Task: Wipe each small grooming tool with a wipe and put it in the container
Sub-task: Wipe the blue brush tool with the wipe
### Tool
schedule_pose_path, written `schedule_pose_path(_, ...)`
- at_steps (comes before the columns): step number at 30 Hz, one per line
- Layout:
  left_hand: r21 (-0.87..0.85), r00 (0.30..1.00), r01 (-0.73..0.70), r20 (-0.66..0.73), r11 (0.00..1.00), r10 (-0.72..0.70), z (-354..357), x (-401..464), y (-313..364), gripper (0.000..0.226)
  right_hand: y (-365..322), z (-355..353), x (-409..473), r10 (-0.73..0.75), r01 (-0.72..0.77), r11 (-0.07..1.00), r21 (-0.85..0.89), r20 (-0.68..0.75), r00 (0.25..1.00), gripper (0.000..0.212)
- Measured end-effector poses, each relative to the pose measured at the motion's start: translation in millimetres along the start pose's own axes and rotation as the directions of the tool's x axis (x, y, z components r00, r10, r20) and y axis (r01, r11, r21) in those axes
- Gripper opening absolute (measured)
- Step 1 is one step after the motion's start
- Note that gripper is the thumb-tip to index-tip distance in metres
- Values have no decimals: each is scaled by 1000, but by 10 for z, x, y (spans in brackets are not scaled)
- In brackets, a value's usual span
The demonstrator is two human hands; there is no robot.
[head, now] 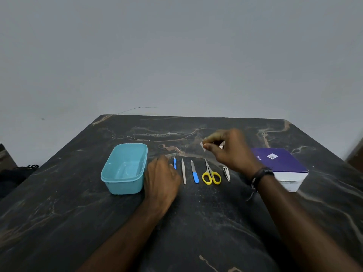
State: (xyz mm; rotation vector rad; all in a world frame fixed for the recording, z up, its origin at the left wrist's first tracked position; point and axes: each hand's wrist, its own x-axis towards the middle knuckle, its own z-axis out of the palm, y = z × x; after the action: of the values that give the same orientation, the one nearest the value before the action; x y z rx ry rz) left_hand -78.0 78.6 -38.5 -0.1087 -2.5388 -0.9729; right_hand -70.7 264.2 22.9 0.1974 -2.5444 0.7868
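Here a dark marble-patterned tabletop with tan veins stands against a plain grey wall. The empty teal plastic container sits left of a row: blue-handled small tool, metal tweezers, blue-handled nail file, yellow-handled scissors, metal nail clipper. The left hand rests with curled fingers beside the small tool. The right hand pinches a white wipe above the table. A purple-topped box lies far right.

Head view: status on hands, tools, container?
Left hand down by the small blue tool, grip unclear. Right hand pinches white wipe above the row. Container empty; five tools unwiped on table. Nothing blocking.
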Motion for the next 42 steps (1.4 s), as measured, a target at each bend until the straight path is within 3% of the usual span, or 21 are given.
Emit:
schedule_pose_path(3, 6, 1000, 9, 0, 1000, -9, 26, 24, -11, 24, 132, 160, -87, 19, -15, 997, 81, -54, 998, 8)
schedule_pose_path(7, 35, 999, 28, 27, 999, -29, 48, 57, -18, 28, 187, 260, -158, -94, 91, 995, -40, -85, 992, 9)
schedule_pose_path(16, 144, 984, 67, 155, 987, -89, -4, 79, 91, 48, 188, 311, -227, -170, 168, 985, -30, -159, 972, 8)
schedule_pose_path(22, 259, 970, 40, 223, 965, -101, -56, 109, 181, 41, 131, 326, -244, -177, 174, 984, -29, -160, 971, 6)
schedule_pose_path(27, 352, 944, -7, 310, 936, -109, -52, 188, 262, 22, 120, 329, -255, -156, 153, 988, -30, -169, 973, 4)
schedule_pose_path(31, 383, 925, -45, 365, 922, -107, -37, 227, 245, 18, 125, 347, -259, -85, 85, 996, -11, -179, 980, 3)
schedule_pose_path(34, 356, 943, -73, 329, 931, -52, -44, 202, 220, 28, 127, 365, -239, 38, -30, 999, 42, -201, 979, 6)
schedule_pose_path(36, 293, 959, -114, 281, 949, 29, -38, 179, 214, 28, 100, 376, -221, 113, -96, 991, 90, -212, 971, 18)
schedule_pose_path(39, 10, 972, -164, 173, 986, 160, -22, 113, 237, 24, 65, 384, -206, 263, -205, 941, 269, -199, 944, 41)
schedule_pose_path(42, -326, 978, -115, 129, 938, 165, 0, 77, 258, 18, 30, 383, -190, 385, -265, 831, 490, -163, 908, 25)
